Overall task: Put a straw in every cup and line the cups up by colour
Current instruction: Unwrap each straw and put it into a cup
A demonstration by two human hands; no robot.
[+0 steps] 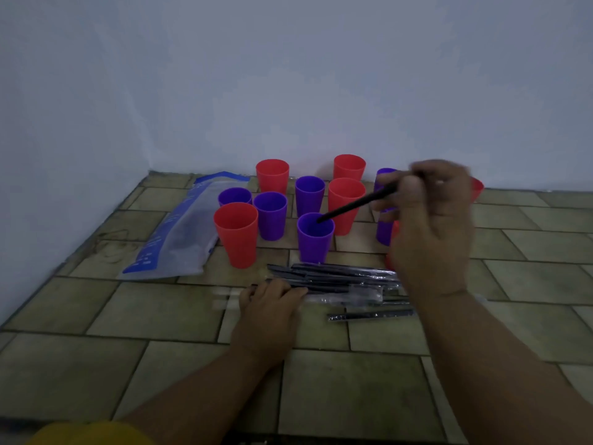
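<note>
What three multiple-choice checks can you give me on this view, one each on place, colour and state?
1. The plastic bag lies: A) left of the cups; B) right of them; C) on top of them.
2. The cup taking the black straw is: A) red; B) purple; C) yellow.
3. The right hand is: A) flat on the floor; B) pinching the straw; C) curled on nothing.
Answers: 1 A, the bag lies beside the leftmost cups. 2 B, the straw's tip dips into the front purple cup. 3 B, its fingers close on the straw's upper end.
</note>
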